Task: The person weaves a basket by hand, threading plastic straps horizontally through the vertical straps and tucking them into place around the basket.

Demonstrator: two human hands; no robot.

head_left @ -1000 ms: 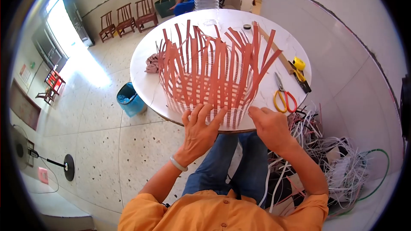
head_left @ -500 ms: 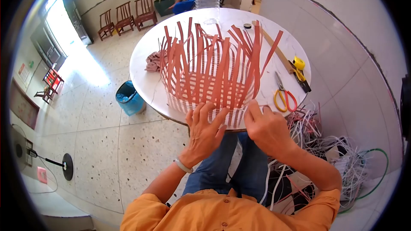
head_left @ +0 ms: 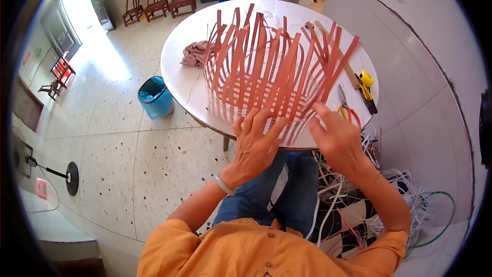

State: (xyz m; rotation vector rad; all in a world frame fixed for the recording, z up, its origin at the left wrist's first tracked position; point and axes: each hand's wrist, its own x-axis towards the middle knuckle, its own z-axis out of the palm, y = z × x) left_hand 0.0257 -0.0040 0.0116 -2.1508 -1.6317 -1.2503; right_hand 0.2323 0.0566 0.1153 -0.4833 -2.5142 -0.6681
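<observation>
Reddish-brown strips [head_left: 240, 59] rise from a partly woven basket [head_left: 269, 92] on the round white worktop [head_left: 179, 83]. The left hand [head_left: 256, 141] spreads against its near side; the right hand [head_left: 339, 136] curls by the near right corner, its grip unclear. Even pressure would likely keep the weave level. No writing is legible.

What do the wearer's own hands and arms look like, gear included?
The left hand and right hand are both ungloved. A pale, rounded bangle circles the left wrist; none shows on the right. Orange sleeves end around the elbows.
</observation>
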